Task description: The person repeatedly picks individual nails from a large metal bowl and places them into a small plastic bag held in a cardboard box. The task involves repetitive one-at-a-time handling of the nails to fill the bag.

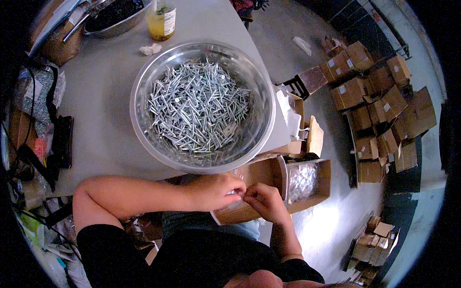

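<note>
A large, shiny metal bowl stands at the table's near right corner, heaped with silver screws. Just below its near rim, my left hand is closed, with its fingers curled and a little pale, shiny material showing at them. Close beside it, my right hand is closed in a pinch, its fingertips meeting those of the left. What the fingers hold is too small and covered to name. Both hands are above an open cardboard box. Clear plastic bags lie in the box section to the right.
On the grey table stand a jar of yellowish liquid and a dark-filled basin. A crumpled white scrap lies near the bowl. Bags and a black case crowd the left. Stacked cartons stand on the floor at right.
</note>
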`<state>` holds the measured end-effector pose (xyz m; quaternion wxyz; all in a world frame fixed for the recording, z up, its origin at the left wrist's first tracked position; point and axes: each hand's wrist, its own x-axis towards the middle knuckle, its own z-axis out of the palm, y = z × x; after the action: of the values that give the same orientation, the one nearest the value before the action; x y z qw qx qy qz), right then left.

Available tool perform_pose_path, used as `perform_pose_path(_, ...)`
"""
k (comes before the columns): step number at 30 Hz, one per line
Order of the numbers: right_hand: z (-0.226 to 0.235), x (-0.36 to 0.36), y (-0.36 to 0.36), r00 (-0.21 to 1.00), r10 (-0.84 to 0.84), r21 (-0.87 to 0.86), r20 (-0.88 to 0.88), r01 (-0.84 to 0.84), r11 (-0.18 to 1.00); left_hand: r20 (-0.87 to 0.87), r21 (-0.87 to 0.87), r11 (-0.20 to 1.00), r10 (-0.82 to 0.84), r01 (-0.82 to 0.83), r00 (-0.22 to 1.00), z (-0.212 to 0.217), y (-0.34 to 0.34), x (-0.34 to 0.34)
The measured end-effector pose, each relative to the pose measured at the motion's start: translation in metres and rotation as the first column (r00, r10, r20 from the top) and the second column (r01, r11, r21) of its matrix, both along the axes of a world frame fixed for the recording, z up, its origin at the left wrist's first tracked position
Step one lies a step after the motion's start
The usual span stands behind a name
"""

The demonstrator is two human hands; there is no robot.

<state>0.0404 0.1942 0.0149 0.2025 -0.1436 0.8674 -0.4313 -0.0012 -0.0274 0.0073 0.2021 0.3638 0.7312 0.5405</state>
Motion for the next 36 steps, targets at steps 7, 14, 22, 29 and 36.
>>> perform_pose_path(7,0.029,-0.007,-0.008,0.990,0.020,0.006,-0.139,-0.019,1.000,-0.008,-0.004,1.000,-0.012,0.012,1.000,0.002,0.000,0.002)
perform_pose_path(14,0.069,-0.046,-0.014,0.949,0.070,0.014,-0.308,-0.069,0.998,0.372,0.221,0.972,-0.005,-0.083,0.928,-0.010,0.008,0.005)
perform_pose_path(22,0.110,-0.120,-0.080,0.652,0.634,0.508,-0.416,-0.411,0.757,0.505,0.232,0.966,-0.016,-0.117,0.863,-0.032,0.016,0.008)
perform_pose_path(29,0.122,-0.126,-0.077,0.661,0.700,0.499,-0.269,-0.527,0.688,0.410,0.121,0.985,-0.165,0.126,0.897,-0.028,0.012,0.003)
perform_pose_path(36,0.125,-0.123,-0.063,0.695,0.603,0.257,-0.391,-0.547,0.797,0.383,0.156,0.987,-0.104,0.047,0.918,-0.022,0.010,0.004)
